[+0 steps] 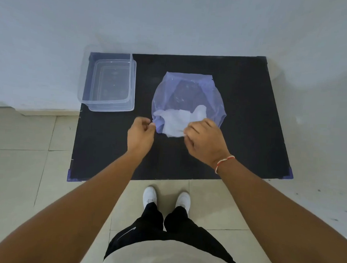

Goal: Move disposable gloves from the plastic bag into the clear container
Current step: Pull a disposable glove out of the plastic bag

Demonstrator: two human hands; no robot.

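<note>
A translucent plastic bag (187,92) lies on a black mat (248,134), its mouth facing me. Whitish disposable gloves (177,121) bunch at that mouth and stick out a little. My left hand (141,134) pinches the bag's left rim. My right hand (205,141) has its fingers closed on the near edge of the gloves at the bag's right rim. The clear container (108,103) stands at the mat's far left corner with nothing in it.
The black mat lies on a tiled floor against a pale wall (173,22). My white shoes (165,196) stand just in front of the mat's near edge. A red and white thread band circles my right wrist.
</note>
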